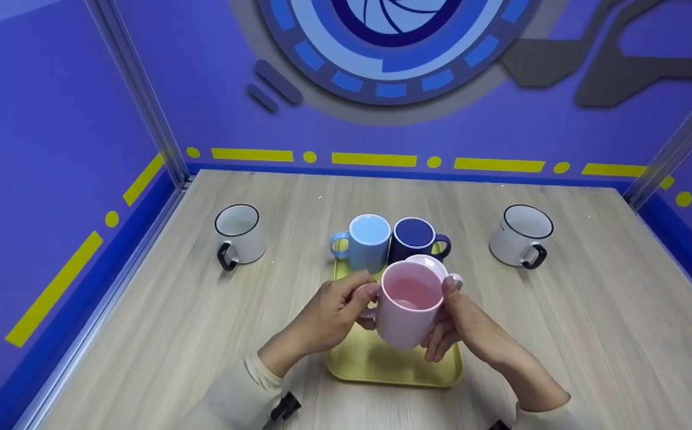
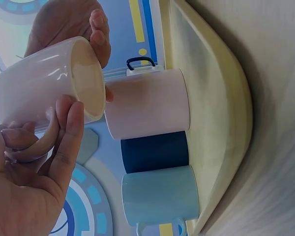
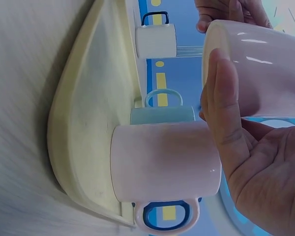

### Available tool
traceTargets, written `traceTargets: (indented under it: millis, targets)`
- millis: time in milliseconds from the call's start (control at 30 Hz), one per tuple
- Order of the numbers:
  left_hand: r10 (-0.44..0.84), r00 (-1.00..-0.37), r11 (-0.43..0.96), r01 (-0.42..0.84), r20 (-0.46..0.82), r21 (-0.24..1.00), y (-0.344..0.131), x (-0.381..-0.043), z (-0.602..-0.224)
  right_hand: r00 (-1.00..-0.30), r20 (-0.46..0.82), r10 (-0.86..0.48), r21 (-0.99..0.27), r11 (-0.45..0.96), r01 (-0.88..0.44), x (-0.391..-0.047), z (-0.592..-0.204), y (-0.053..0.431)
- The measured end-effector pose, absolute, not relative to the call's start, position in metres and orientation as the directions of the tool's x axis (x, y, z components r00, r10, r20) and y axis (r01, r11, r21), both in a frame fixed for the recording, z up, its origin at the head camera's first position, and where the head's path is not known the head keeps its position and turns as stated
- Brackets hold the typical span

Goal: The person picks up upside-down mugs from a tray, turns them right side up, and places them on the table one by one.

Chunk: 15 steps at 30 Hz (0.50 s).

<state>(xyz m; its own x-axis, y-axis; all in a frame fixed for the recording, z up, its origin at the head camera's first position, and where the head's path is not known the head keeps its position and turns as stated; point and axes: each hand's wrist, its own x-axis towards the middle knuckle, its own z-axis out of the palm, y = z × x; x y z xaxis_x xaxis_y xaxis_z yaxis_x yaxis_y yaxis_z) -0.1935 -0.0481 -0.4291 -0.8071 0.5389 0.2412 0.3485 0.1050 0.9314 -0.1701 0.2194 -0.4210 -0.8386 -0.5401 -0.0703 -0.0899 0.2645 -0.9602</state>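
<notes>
My left hand (image 1: 337,310) grips the handle of a pink mug (image 1: 404,325), its fingers curled through and round the handle. The mug is held upright above the front of a yellow tray (image 1: 393,367). My right hand (image 1: 471,322) lies against the mug's right side, fingers fairly straight along it near the base in the right wrist view (image 3: 265,162). Behind the held mug, a second pink mug (image 3: 164,162) stands on the tray, mostly hidden in the head view. A light blue mug (image 1: 369,248) and a dark blue mug (image 1: 412,236) stand side by side at the tray's back.
A white mug with a black rim and handle (image 1: 241,233) stands on the wooden table (image 1: 172,346) to the left, and a similar one (image 1: 519,236) to the right. Purple panels (image 1: 346,131) wall the table at the back and sides.
</notes>
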Motion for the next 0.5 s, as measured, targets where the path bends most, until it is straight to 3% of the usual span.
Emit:
traceTargets:
  millis: [500]
  targets:
    - [0.546, -0.792, 0.105, 0.389, 0.273, 0.915, -0.05, -0.191, -0.425, -0.853, -0.086, -0.515, -0.956, 0.283, -0.074, -0.171, -0.422, 0.236]
